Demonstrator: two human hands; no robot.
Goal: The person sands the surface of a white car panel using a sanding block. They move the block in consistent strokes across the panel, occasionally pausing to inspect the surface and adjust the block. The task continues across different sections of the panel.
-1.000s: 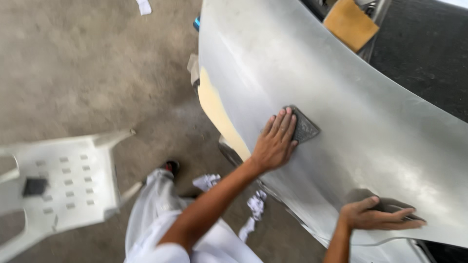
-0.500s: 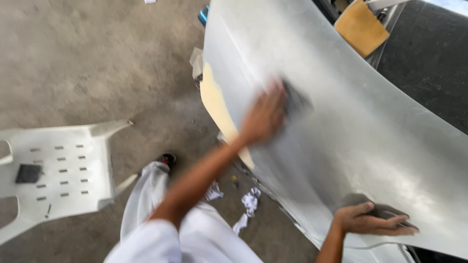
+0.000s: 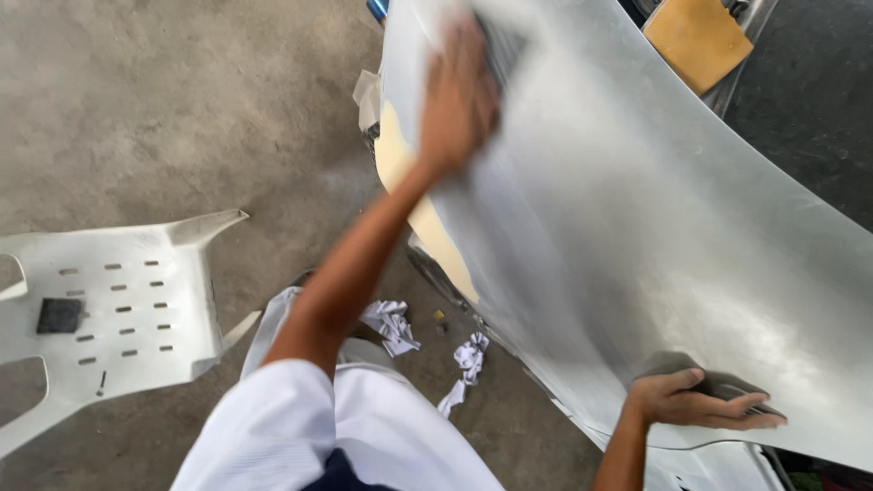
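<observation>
A large curved grey car body panel [image 3: 655, 227] fills the right side. My left hand [image 3: 459, 95] is stretched out to the panel's upper left and presses a dark grey sanding pad [image 3: 502, 45] against it; both are blurred by motion. Lower down, my right hand [image 3: 696, 405] lies flat with fingers spread on the panel near its bottom edge, beside a dark patch, and holds nothing. A yellowish filler area [image 3: 400, 164] shows along the panel's left edge.
A white plastic chair [image 3: 118, 300] lies on the concrete floor at left with a small dark square pad [image 3: 59, 315] on it. Crumpled paper scraps [image 3: 468, 355] lie near my legs. An orange-brown block [image 3: 696, 36] sits at top right.
My left hand has slid the sanding pad up the panel, from its middle towards its upper left edge. My right hand has stayed in place on the lower edge.
</observation>
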